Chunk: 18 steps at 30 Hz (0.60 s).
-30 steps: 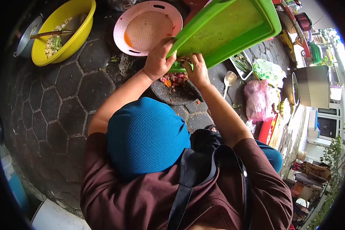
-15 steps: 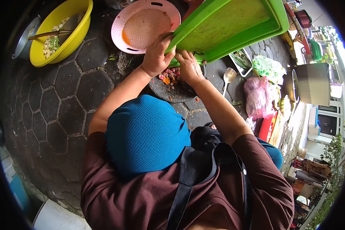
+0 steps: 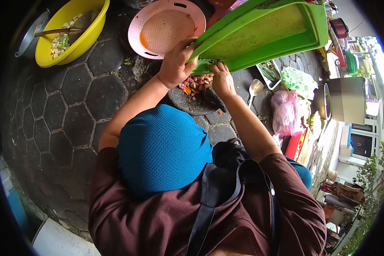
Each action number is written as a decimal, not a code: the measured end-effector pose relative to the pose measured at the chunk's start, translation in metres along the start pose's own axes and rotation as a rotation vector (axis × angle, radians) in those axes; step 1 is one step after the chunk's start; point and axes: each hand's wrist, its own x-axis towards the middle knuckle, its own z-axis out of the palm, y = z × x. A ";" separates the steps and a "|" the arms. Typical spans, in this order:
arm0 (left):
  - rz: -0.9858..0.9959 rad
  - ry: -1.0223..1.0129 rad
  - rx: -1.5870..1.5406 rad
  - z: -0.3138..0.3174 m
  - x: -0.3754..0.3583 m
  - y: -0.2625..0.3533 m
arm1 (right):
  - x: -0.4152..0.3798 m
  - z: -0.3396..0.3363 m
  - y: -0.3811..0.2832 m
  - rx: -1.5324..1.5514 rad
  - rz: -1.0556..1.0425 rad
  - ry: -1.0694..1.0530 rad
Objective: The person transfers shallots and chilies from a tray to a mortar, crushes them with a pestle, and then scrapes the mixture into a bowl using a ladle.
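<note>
A green rectangular tray [image 3: 264, 32] is tilted up over a dark stone mortar [image 3: 190, 106]. My left hand [image 3: 177, 64] grips the tray's near left edge, fingers behind it and thumb in front. My right hand [image 3: 222, 80] reaches to the tray's low end, its fingertips on the green surface beside some small dark bits. In the mortar lie chopped red and purple pieces [image 3: 198, 85] with an orange bit among them. The grip of the right fingers on anything is too small to make out.
At the upper left are a yellow basin [image 3: 70, 53] with chopped food and a spoon, and a metal pot [image 3: 30, 40]. A pink perforated tray [image 3: 168, 27] lies behind my left hand. To the right are a metal spoon [image 3: 255, 88], a pink plastic bag [image 3: 284, 113] and a green-white bag [image 3: 300, 81].
My right hand has shifted slightly right and its fingers have drawn in on the tray. The tray has moved a little to the right, showing more of the mortar's contents.
</note>
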 end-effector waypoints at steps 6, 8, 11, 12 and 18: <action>-0.031 0.015 0.045 -0.010 -0.004 -0.002 | -0.025 0.007 0.016 0.029 0.147 0.066; -0.022 0.021 0.052 -0.013 -0.002 -0.002 | -0.010 -0.001 0.011 0.026 0.198 0.051; -0.029 0.031 0.064 -0.014 -0.001 0.003 | 0.011 -0.006 0.001 0.020 0.113 0.065; -0.026 0.038 0.056 -0.014 -0.002 0.003 | 0.012 -0.007 0.001 0.019 0.109 0.066; -0.033 0.053 0.081 -0.022 -0.005 0.001 | -0.017 0.001 0.013 -0.070 0.113 0.020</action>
